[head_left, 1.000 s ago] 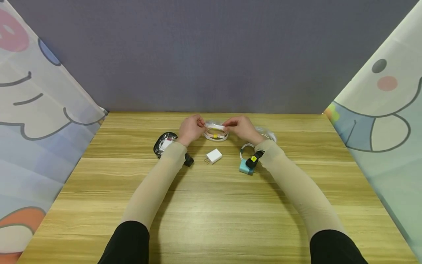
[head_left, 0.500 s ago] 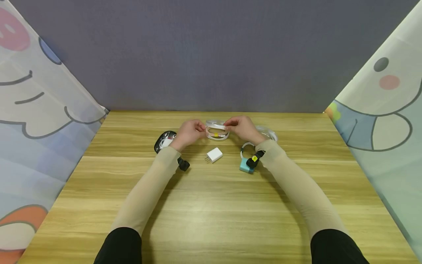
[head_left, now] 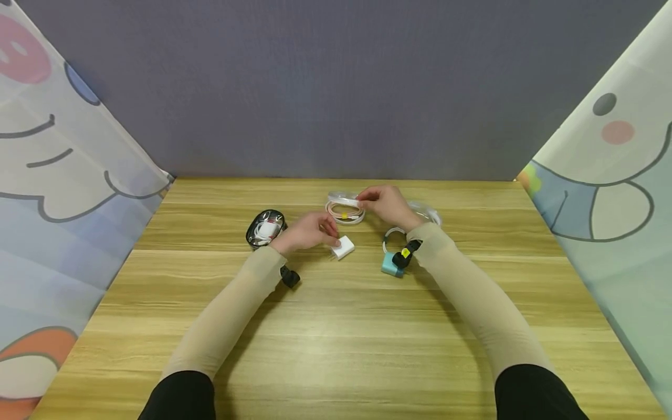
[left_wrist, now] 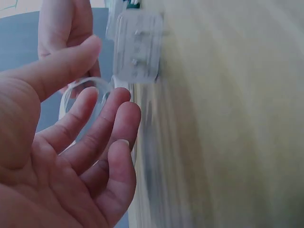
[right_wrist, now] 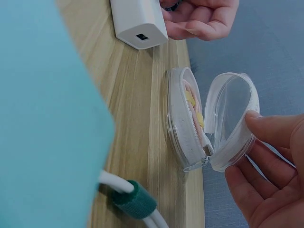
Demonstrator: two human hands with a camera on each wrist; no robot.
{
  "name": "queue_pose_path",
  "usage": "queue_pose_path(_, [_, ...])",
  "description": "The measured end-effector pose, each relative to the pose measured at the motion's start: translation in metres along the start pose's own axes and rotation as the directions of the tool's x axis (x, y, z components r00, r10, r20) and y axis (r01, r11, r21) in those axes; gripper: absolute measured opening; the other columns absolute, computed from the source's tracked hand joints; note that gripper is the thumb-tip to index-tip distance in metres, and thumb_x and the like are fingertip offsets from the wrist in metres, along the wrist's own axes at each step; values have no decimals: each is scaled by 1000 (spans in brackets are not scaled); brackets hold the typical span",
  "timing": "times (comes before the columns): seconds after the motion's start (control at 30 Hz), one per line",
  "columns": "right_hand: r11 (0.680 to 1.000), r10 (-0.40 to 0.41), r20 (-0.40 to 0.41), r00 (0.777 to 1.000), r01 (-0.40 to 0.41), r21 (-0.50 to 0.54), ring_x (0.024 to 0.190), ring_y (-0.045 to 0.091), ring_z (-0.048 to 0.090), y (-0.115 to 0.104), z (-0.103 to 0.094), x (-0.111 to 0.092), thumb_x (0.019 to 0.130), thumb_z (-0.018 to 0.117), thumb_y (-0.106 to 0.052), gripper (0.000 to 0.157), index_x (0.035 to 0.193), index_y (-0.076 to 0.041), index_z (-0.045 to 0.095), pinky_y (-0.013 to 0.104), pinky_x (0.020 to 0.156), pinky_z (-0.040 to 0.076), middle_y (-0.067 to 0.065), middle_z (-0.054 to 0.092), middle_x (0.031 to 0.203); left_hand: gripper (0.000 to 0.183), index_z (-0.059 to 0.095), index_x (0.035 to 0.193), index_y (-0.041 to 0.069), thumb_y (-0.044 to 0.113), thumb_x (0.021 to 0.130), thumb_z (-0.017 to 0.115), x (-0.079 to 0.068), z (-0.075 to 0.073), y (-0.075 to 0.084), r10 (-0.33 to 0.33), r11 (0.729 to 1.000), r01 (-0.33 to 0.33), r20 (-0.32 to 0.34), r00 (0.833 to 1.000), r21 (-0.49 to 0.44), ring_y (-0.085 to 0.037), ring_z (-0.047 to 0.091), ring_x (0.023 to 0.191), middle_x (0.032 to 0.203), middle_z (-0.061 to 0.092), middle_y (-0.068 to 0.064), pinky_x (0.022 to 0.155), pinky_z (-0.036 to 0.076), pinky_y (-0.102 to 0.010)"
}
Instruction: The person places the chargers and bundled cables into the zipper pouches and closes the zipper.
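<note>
though slack, left grip point(head_left: 308, 232) above wooden table point(head_left: 346, 338), wall point(head_left: 336, 87) beyond (case point(right_wrist: 178, 111) in right grip point(head_left: 388, 206))

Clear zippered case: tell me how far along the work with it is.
Done: the clear zippered case is open, a pink cable inside. In hand: the right hand holds its lid up; the left hand is at the white wall charger. Probably left: putting in that charger, which lies outside on the table, and closing the case.
</note>
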State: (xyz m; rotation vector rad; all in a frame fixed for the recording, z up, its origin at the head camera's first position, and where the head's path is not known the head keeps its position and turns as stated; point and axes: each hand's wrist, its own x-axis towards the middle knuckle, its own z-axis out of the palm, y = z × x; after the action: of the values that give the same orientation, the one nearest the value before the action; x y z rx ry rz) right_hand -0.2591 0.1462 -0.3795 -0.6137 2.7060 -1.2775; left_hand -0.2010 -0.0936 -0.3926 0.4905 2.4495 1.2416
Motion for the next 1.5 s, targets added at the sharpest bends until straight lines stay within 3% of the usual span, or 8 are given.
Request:
queue_pose_path(0.27, [1000, -14, 3, 1000, 14, 7, 103, 24, 66, 2, 1, 0, 93, 71, -14, 16, 107, -7, 76, 40, 93, 49, 9, 73, 107, 41, 64, 105, 9, 20, 75, 89, -4, 8, 2, -6, 997, 2, 62, 998, 74, -20, 61, 92, 99, 65, -4, 85, 49, -34])
queue_pose_path(0.77, [1000, -11, 4, 1000, 11, 25, 103, 23, 65, 4, 2, -1, 93, 72, -15, 16, 107, -7, 76, 39, 93, 49, 8, 73, 106, 46, 61, 112, 7, 15, 75, 87, -5, 9, -3, 46, 997, -51, 104, 994, 51, -21, 60, 91, 100, 62, -7, 82, 49, -34])
queue_pose_path(1.23, [999, -4, 7, 1000, 4, 34, 104, 22, 65, 8, 1, -2, 93, 72, -15, 16, 107, -8, 76, 39, 94, 49, 7, 73, 107, 44, 63, 112, 8, 9, 73, 84, -7, 7, -3, 70, 989, -82, 103, 992, 123, -21, 58, 89, 98, 64, -5, 80, 47, -34])
queue_pose_path(1.5, [1000, -8, 11, 1000, 8, 23, 103, 22, 65, 7, 1, -2, 93, 72, -15, 15, 106, -9, 76, 39, 93, 49, 7, 73, 107, 39, 68, 114, 9, 13, 77, 82, -6, 4, -7, 42, 991, -47, 35, 998, 127, -18, 62, 84, 92, 68, -3, 75, 49, -33])
